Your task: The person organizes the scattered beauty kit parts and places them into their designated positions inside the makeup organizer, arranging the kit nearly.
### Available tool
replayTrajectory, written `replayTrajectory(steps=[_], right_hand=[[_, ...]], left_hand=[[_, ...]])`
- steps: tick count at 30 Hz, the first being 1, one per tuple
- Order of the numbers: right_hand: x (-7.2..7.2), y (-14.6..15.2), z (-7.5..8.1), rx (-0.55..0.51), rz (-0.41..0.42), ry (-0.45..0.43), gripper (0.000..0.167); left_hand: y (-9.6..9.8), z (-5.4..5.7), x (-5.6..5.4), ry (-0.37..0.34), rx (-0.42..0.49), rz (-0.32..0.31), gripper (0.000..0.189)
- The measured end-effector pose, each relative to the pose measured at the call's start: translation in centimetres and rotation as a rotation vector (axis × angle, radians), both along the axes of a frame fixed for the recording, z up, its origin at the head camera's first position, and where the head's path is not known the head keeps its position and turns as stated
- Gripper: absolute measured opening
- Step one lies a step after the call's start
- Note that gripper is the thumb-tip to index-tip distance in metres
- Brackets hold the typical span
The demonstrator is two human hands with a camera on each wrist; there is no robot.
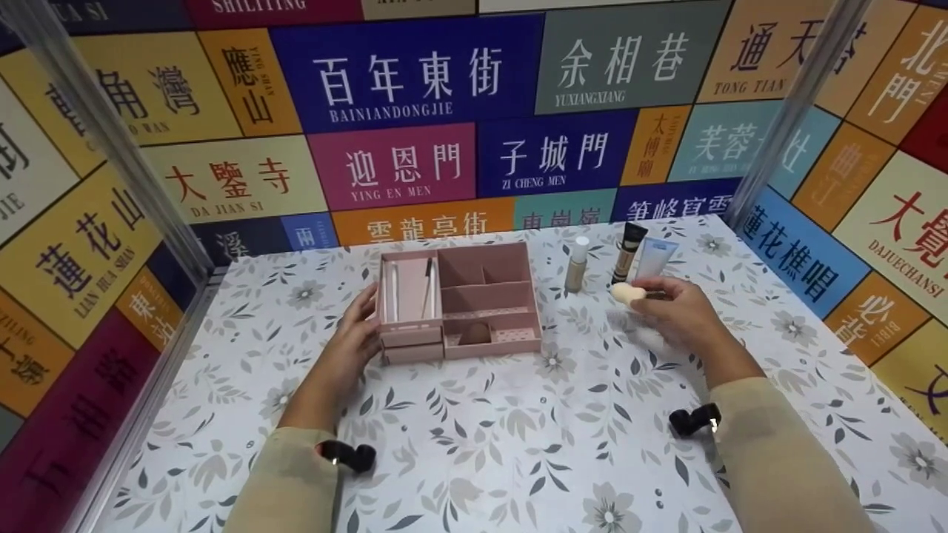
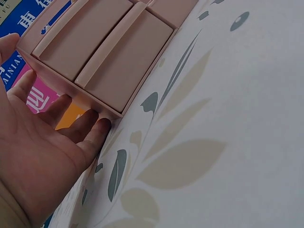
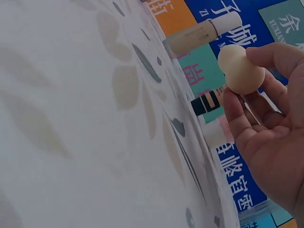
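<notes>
A cream, gourd-shaped makeup sponge [image 1: 628, 295] is pinched between the thumb and fingers of my right hand [image 1: 680, 309], held above the table. The right wrist view shows the sponge [image 3: 241, 70] at the fingertips. My left hand [image 1: 355, 333] rests its fingers on the left side of a pink makeup organizer [image 1: 412, 354]. In the left wrist view its fingertips [image 2: 102, 124] lie along the organizer's lower side edge, near two drawers [image 2: 126, 64]. A brown egg-shaped sponge [image 1: 475, 334] sits in the organizer's front compartment. A slim dark-tipped brush [image 1: 427, 285] and a white stick [image 1: 393, 289] lie in its left tray.
Right of the organizer stands a white-capped foundation bottle [image 1: 576, 265]. Beyond the right hand stand a black-and-beige tube [image 1: 629, 252] and a pale blue tube [image 1: 655, 257]. A floral cloth [image 1: 503, 451] covers the table. Sign-printed walls [image 1: 404, 74] enclose its back and sides.
</notes>
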State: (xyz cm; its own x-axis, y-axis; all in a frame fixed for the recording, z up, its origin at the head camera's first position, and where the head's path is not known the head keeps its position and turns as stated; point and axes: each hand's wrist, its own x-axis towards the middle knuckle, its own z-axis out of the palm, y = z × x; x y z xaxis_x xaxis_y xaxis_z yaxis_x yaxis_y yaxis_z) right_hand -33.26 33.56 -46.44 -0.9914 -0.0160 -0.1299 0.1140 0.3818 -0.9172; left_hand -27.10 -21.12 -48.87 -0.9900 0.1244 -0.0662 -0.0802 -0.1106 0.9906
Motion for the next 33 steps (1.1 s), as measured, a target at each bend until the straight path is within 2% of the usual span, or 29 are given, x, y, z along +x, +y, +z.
replayTrajectory(steps=[3, 7, 10, 17, 21, 29, 33], right_hand=[[0.4, -1.5, 0.3, 0.010, 0.038, 0.069, 0.057], [0.8, -4.1, 0.8, -0.060, 0.104, 0.150, 0.053], [1.0, -6.1, 1.3, -0.067, 0.146, 0.186, 0.049], [1.0, -9.9, 1.8, -0.111, 0.249, 0.191, 0.044], [0.9, -11.6, 2.0, -0.131, 0.277, 0.196, 0.042], [1.0, -14.8, 3.1, -0.210, 0.340, 0.224, 0.042], [1.0, -15.8, 3.0, -0.219, 0.355, 0.244, 0.043]], left_hand=[[0.0, 0.0, 0.1, -0.006, 0.000, -0.002, 0.062], [0.1, 0.0, 0.0, -0.010, -0.006, 0.001, 0.061], [0.1, 0.0, -0.1, -0.014, -0.016, 0.001, 0.062], [0.0, -0.1, -0.1, 0.015, -0.015, -0.010, 0.066], [-0.1, -0.2, -0.1, 0.031, -0.009, -0.022, 0.066], [-0.1, -0.1, -0.2, 0.007, -0.026, -0.009, 0.066], [-0.1, -0.3, -0.2, 0.001, -0.028, -0.006, 0.065]])
